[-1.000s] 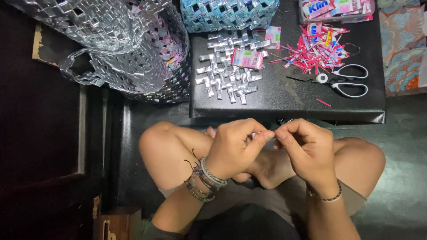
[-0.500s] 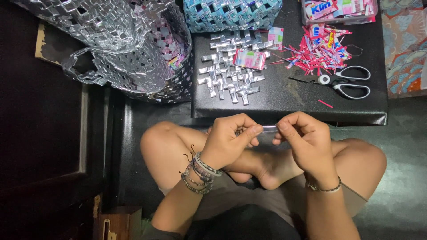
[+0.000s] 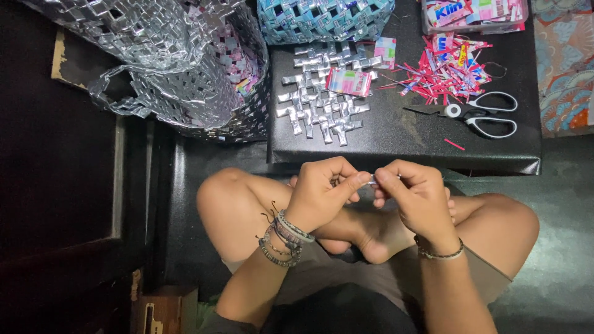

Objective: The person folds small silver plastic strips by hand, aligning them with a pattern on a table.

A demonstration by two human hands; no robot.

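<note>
My left hand [image 3: 322, 195] and my right hand [image 3: 414, 198] meet above my crossed legs, fingertips pinched together on a small silver folded wrapper strip [image 3: 373, 180] that is mostly hidden between them. Just beyond the hands stands a low black table [image 3: 402, 145]. On it lies a flat woven patch of silver folded strips [image 3: 318, 102] with a pink wrapper piece [image 3: 348, 81] on top.
White-handled scissors [image 3: 482, 114] lie on the table's right side near a heap of pink and red wrapper scraps [image 3: 442, 68]. A silver woven bag [image 3: 167, 62] stands at the left, a blue woven basket [image 3: 325, 18] at the back, a tray of wrappers [image 3: 473, 12] at the far right.
My hands have stayed together over my legs, shifting slightly; the fingertips now pinch closer on the small strip between them.
</note>
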